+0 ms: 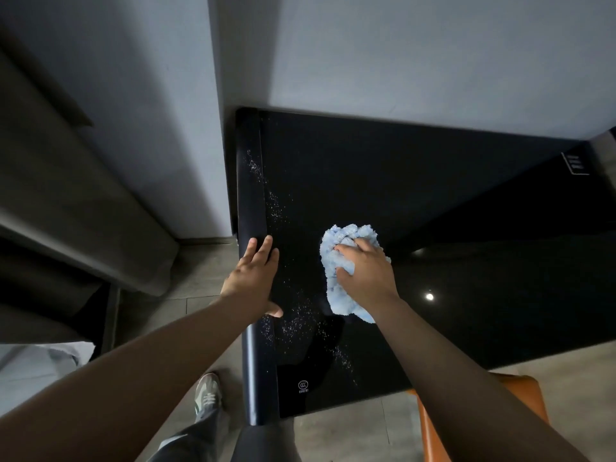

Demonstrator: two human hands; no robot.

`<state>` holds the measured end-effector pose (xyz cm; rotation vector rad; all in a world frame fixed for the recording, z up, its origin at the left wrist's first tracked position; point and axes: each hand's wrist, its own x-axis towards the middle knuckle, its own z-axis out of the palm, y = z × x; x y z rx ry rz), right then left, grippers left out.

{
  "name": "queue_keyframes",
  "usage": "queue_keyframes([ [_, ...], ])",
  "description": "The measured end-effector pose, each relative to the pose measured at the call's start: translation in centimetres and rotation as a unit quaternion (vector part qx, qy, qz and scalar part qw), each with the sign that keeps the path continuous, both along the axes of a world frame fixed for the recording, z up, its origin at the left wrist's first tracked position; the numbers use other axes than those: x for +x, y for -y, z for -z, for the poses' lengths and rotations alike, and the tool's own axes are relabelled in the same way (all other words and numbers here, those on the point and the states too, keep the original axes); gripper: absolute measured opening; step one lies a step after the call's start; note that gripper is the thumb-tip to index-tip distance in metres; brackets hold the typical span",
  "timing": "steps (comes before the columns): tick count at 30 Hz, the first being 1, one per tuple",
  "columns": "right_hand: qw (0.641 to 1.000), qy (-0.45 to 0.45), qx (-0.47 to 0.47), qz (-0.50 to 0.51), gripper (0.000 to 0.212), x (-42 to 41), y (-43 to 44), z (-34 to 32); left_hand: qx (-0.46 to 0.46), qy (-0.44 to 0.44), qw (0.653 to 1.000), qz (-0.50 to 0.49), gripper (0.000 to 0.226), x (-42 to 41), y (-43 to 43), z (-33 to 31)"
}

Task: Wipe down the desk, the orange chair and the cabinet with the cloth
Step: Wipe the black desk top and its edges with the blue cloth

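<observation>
At the far left stands a dark grey upholstered sofa (pixel 66 181) against a pale grey wall (pixel 400 51), with a grey tiled floor (pixel 200 278) below it. A grey-and-white sneaker (pixel 207 393) is planted on the floor just beside the near left corner of the desk. The glossy black glass-topped desk (pixel 416 181) fills the centre and right of the view; its rounded dark left edge rail (pixel 250 195) runs from the wall toward the viewer. The left hand (pixel 255 278) lies flat and released, fingers extended, palm down on this edge rail, with the thumb touching the glass surface; it grasps nothing. A scatter of fine white specks (pixel 293 325) lies on the glass between the two hands and along the rail. A small white printed mark (pixel 303 385) sits near the front edge of the glass. The right hand (pixel 365 273) presses down on a crumpled light blue fluffy cloth (pixel 346 248), fingers curled into it and grasping it; the cloth rests in contact with the desk top, left of centre. A bright light reflection (pixel 429 297) shows on the glass to the right of the cloth. At the lower right, the orange leather chair (pixel 520 398) sits just beside the front edge of the desk, partly hidden by the right forearm.
</observation>
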<state>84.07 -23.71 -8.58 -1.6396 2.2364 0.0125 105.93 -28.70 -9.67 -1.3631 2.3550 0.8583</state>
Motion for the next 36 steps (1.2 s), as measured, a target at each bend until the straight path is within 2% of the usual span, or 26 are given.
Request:
queue_keyframes([
  [6,0.999,0.007,0.021,0.036,0.047,1.2,-3.2,-0.2,0.004,0.018,1.0,0.014,0.122,0.0,0.1,-0.3],
  [14,0.999,-0.003,0.038,0.034,0.048,2.0,-7.1,-0.3,-0.004,0.038,0.999,0.03,0.121,-0.2,0.2,-0.5],
  [23,0.999,0.002,0.02,0.035,0.048,2.9,-10.8,0.0,-0.021,0.033,0.999,0.032,0.116,-0.2,-0.5,-1.2],
  [28,0.999,-0.003,0.022,0.038,0.049,3.7,-13.2,-0.1,-0.025,-0.025,0.999,0.023,0.112,0.8,-3.9,-1.9],
  [36,0.999,0.0,0.031,0.044,0.05,5.0,-16.9,-0.7,-0.011,0.035,0.998,0.047,0.123,2.9,-9.5,-1.1],
])
